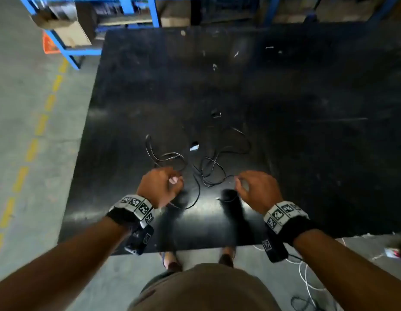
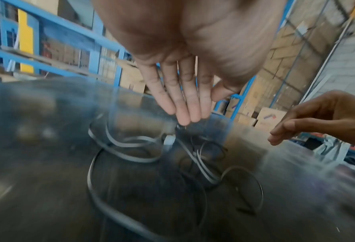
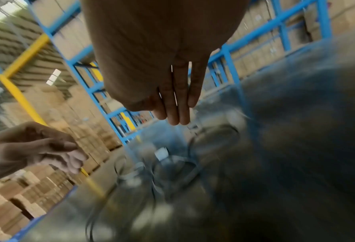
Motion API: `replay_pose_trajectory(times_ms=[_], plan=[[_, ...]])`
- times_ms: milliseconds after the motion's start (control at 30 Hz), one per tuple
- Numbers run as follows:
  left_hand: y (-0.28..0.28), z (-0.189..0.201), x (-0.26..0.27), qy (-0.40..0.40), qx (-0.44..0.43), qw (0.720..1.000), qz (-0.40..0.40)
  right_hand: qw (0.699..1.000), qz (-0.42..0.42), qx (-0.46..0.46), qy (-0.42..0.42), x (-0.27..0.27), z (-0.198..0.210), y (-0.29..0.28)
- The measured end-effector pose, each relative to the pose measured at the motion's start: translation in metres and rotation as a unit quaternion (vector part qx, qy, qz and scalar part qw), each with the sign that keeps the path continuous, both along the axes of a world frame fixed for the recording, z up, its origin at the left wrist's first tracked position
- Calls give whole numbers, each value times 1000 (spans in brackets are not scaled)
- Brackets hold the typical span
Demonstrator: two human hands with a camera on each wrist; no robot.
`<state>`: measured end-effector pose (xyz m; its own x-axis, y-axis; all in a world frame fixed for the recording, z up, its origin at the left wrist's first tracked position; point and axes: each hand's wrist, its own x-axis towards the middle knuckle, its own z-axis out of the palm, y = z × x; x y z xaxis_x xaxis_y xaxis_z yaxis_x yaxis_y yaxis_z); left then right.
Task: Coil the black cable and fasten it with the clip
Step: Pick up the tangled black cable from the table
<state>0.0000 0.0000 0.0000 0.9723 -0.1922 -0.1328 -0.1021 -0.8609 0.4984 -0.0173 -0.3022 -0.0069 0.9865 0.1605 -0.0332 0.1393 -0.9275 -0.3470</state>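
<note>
A thin black cable [image 1: 208, 167] lies in loose tangled loops on the black table [image 1: 307, 131], with a small white piece [image 1: 194, 146] among the loops. A small dark clip [image 1: 216, 113] sits on the table just beyond the cable. My left hand [image 1: 176, 179] hovers over the cable's left loops, and the left wrist view shows its fingers [image 2: 185, 117] straight and holding nothing above the cable [image 2: 131, 147]. My right hand [image 1: 241, 182] hovers over the right loops. Its fingers [image 3: 176, 119] are also straight and hold nothing. All views are motion-blurred.
Blue metal shelving [image 1: 154, 12] with cardboard boxes [image 1: 71, 32] stands behind the table. A yellow dashed line [image 1: 31, 151] runs along the concrete floor at left. White cords [image 1: 307, 277] lie on the floor at lower right. Small white scraps [image 1: 214, 66] dot the far tabletop.
</note>
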Motion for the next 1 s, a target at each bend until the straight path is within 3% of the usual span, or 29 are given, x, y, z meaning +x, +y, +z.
replay_pose_trajectory(times_ms=[167,367,533,633,867,1000], plan=[[-13,-38,-34,99,25,993,-56,994,7,-28,103,-40,-39,-14],[-46,-71,-22,127,33,989,-70,993,69,-57,71,-21,-66,-18],[-95,-96,-15,151,1,983,-100,981,99,-111,126,9,-90,-22],[-113,-114,-16,137,-7,983,-124,981,118,-95,124,23,-93,-26],[-118,-129,-11,99,98,973,-186,973,179,-84,116,32,-90,-34],[-112,-117,4,125,-13,982,-143,983,121,13,139,32,-81,-33]])
